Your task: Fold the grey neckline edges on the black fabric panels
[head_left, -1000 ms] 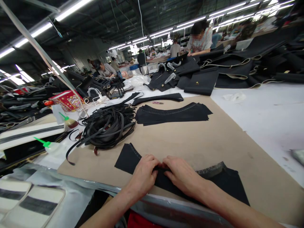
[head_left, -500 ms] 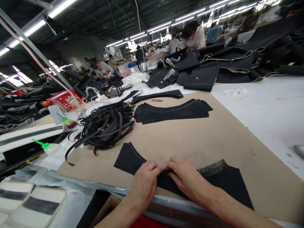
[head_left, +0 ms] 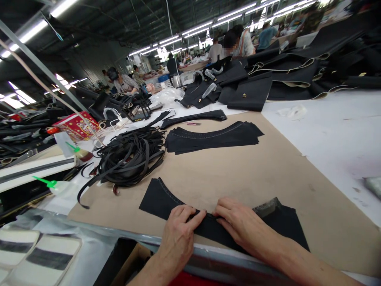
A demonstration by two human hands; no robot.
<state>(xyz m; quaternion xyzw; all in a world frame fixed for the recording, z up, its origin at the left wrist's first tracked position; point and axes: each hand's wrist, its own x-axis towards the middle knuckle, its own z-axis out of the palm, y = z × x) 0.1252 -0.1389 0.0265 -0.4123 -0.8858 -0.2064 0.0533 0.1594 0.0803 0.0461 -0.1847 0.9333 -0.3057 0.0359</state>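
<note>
A black leather-like panel with a concave upper edge lies at the front of the brown board. Its left end shows a pleated, folded-over rim, while a dull greyish strip of edge on the right stands unfolded. My left hand is closed on the rim near the middle, its foremost finger stretched along the edge. Just to its right, my right hand pinches the same rim, thumb below and fingers above. The fingertips hide part of the fold between them.
A brown board covers the white table. Behind lie stacked black panels, small pink-handled snips and a heap of black straps. Green-nozzled bottles stand left. Black bag parts are piled at the back; people work beyond.
Both hands have shifted slightly rightward along the panel's rim, and less of the greyish strip shows beside my right hand. My left foremost finger is straighter. The camera view has moved a little.
</note>
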